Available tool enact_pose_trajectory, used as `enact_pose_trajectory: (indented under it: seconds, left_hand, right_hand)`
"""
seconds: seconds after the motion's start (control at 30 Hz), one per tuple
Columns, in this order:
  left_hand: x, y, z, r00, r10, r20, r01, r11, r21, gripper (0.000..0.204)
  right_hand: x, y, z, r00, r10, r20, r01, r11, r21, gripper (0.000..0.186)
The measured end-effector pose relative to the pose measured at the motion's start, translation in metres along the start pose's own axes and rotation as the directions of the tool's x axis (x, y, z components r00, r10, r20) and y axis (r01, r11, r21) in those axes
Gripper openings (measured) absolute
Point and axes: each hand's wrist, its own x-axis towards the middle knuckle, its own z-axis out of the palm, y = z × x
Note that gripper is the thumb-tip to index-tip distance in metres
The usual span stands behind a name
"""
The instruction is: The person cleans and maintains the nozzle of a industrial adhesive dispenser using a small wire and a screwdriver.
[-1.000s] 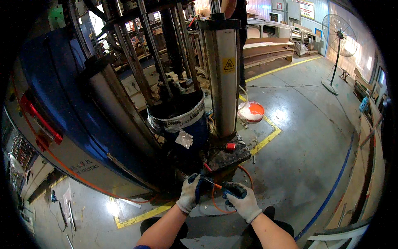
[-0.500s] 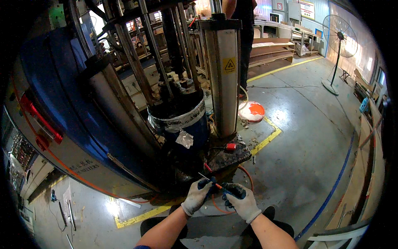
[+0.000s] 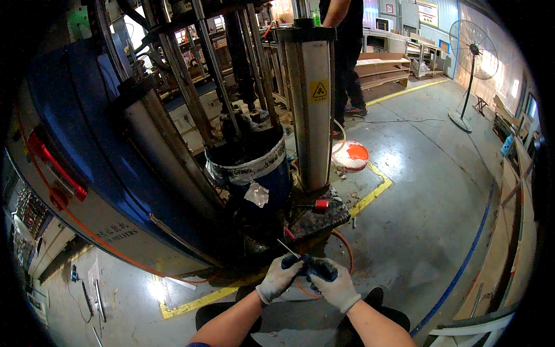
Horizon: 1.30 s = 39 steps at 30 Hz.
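A screwdriver (image 3: 287,248) sits between my two gloved hands, its thin metal shaft slanting up and to the left. Its handle is hidden now by the fingers. My left hand (image 3: 281,279), in a pale glove with dark-stained fingertips, is closed around the near end of the shaft. Pressed up against it, my right hand (image 3: 334,283) is closed on the handle side. Just beyond them is the machine's grimy base plate (image 3: 332,218), where a red-handled tool (image 3: 322,204) lies. A small red item (image 3: 289,233) is at the plate's near side.
A blue drum (image 3: 263,194) with a plastic liner stands under the machine's rods, beside a metal column (image 3: 312,121). An orange hose (image 3: 351,254) curls near my right hand. Behind the column stands a person (image 3: 347,63). A white-and-red bucket lid (image 3: 351,155) and a fan (image 3: 474,52) are farther right.
My hands have come together, covering the screwdriver's orange handle that showed between them. The person behind the column has shifted, with more of the legs showing.
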Motion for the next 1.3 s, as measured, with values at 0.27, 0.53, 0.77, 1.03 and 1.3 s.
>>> enact_pose_trajectory:
  seconds: [0.27,0.53,0.77,1.03,1.3]
  left_hand:
    - [-0.004,0.004,0.002,1.000,-0.001,0.008,0.001,1.000,0.023,0.021]
    - [-0.001,-0.003,0.000,1.000,0.017,0.024,-0.018,0.998,0.052,0.020]
    - [-0.004,0.003,0.002,1.000,-0.007,0.028,0.005,0.999,0.048,0.019]
    - [-0.004,0.002,0.003,1.000,0.020,-0.006,-0.020,1.000,0.014,0.022]
    - [-0.004,0.001,0.002,1.000,0.028,0.011,-0.029,0.999,0.030,0.021]
  right_hand:
    - [-0.003,-0.008,0.006,0.998,-0.052,0.027,0.053,0.998,-0.042,0.038]
    - [-0.002,-0.005,0.005,0.998,-0.001,0.059,0.002,1.000,-0.019,0.039]
    - [-0.001,-0.003,0.005,0.996,-0.082,0.046,0.086,0.991,-0.102,0.041]
    - [0.002,0.009,0.007,0.995,-0.085,0.051,0.089,0.991,-0.098,0.043]
    - [0.000,0.001,0.005,0.994,-0.075,0.073,0.083,0.991,-0.108,0.043]
